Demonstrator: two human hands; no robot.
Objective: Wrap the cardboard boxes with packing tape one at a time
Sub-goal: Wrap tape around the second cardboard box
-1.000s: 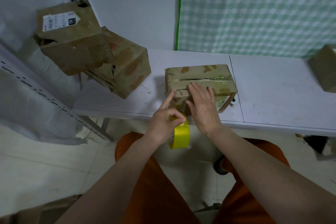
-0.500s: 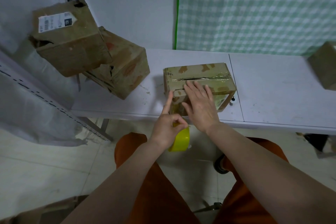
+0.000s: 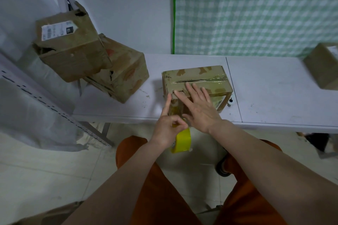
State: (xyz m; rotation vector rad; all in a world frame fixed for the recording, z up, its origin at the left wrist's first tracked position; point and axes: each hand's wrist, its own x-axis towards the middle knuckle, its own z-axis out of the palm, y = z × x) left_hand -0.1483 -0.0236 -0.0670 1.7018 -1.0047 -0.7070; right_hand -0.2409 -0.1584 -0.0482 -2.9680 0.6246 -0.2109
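Note:
A worn cardboard box [image 3: 208,76] with clear tape over its top seam stands at the near edge of the white table [image 3: 274,100]. My right hand [image 3: 199,107] lies flat with straight fingers against the box's near top edge and front face. My left hand [image 3: 169,128] grips a yellow roll of packing tape [image 3: 182,141] just below the table edge, with its index finger stretched up to the box's left front corner. A strip of tape runs from the roll up the box's front.
Two battered cardboard boxes [image 3: 73,49] [image 3: 124,76] are stacked askew at the table's left end. Another box [image 3: 323,65] sits at the far right. A green checked curtain [image 3: 256,11] hangs behind. A perforated metal rail [image 3: 45,104] slants at the left.
My right hand has slid a little to the right and down along the box's front. My left hand with the roll has stayed just below the table edge.

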